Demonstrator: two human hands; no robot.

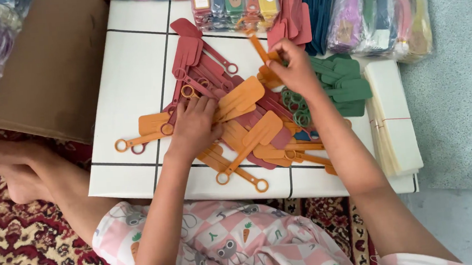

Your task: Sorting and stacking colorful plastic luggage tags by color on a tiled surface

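Observation:
A heap of flat plastic spatulas with ring-ended handles lies on a low white table (126,73): orange ones (244,93), dark red ones (189,53) and green ones (349,88). My left hand (194,124) presses palm-down on the pile's left side, fingers on orange and red pieces. My right hand (292,67) is raised over the pile's far side, pinching the handle of an orange spatula (257,47) that sticks up toward the back.
Bagged packs of coloured spatulas (235,2) and clear plastic bags (371,9) line the table's far edge. A stack of cream sleeves (392,116) lies at the right. A brown cardboard box (48,62) stands left. A patterned red rug (28,246) lies below.

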